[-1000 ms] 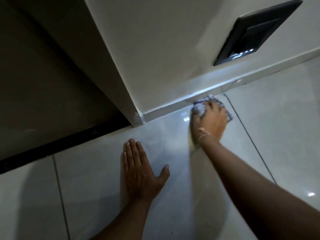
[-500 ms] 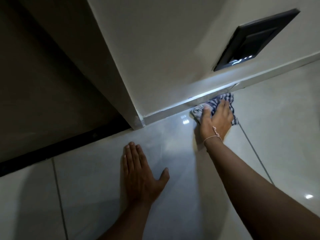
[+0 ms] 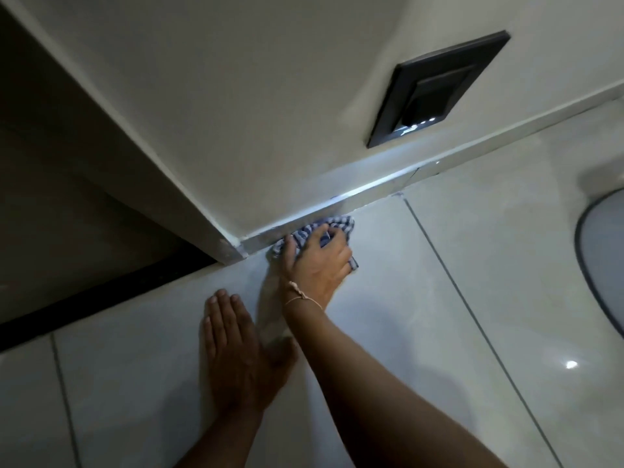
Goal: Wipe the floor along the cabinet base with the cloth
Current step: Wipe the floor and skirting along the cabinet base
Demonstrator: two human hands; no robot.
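A blue-and-white checked cloth (image 3: 341,225) lies bunched on the glossy tiled floor (image 3: 422,298), pressed against the shiny base strip (image 3: 364,192) of the pale cabinet (image 3: 256,96). My right hand (image 3: 317,261) grips the cloth from above, fingers curled into it, a thin string bracelet on the wrist. It sits close to the cabinet's corner (image 3: 233,251). My left hand (image 3: 236,352) rests flat on the floor, palm down, fingers together, just below and left of the right hand. Most of the cloth is hidden under my right hand.
A dark rectangular panel (image 3: 435,89) is set into the cabinet face up right. Left of the corner is a dark recess with a black floor strip (image 3: 101,298). A round grey-rimmed object (image 3: 604,258) lies at the right edge. Grout lines cross the tiles.
My right hand has slid the cloth leftward along the base strip, from near the grout line toward the cabinet corner. My left hand has stayed flat on the floor.
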